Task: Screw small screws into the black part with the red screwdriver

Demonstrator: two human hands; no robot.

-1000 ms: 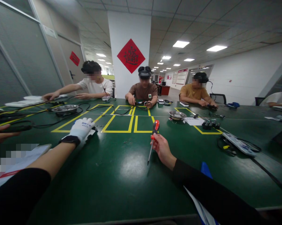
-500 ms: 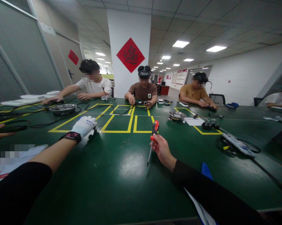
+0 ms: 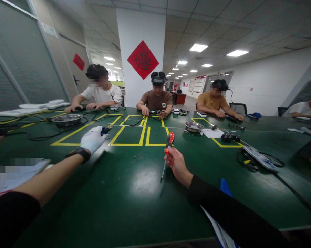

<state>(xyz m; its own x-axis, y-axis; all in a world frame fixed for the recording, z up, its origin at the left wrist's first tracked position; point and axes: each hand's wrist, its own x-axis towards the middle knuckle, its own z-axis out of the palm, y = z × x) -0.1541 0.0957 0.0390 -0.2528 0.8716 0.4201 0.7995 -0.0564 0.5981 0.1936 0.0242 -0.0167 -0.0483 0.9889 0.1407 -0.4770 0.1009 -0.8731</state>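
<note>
My right hand (image 3: 178, 162) is bare and closed around the lower end of a red-and-black screwdriver (image 3: 170, 139). The screwdriver stands nearly upright, its metal shaft pointing down above the table. On the left, my left hand (image 3: 92, 139) wears a white work glove and a dark wrist strap. Its fingers are closed on a small dark part (image 3: 106, 130) whose tip sticks out to the right; its exact kind is not clear. A few tiny dark pieces (image 3: 135, 157) lie on the table between my hands.
The green table (image 3: 103, 210) carries yellow tape rectangles. Metal bowls (image 3: 194, 126) stand left and right, with black clips (image 3: 230, 137) and a power strip (image 3: 261, 158) at the right. Cables (image 3: 41, 137) run across the left. Several co-workers sit around the table.
My left hand has turned over, bringing the small dark part from below the hand up to the front of its fingers. My right hand and the screwdriver have hardly moved.
</note>
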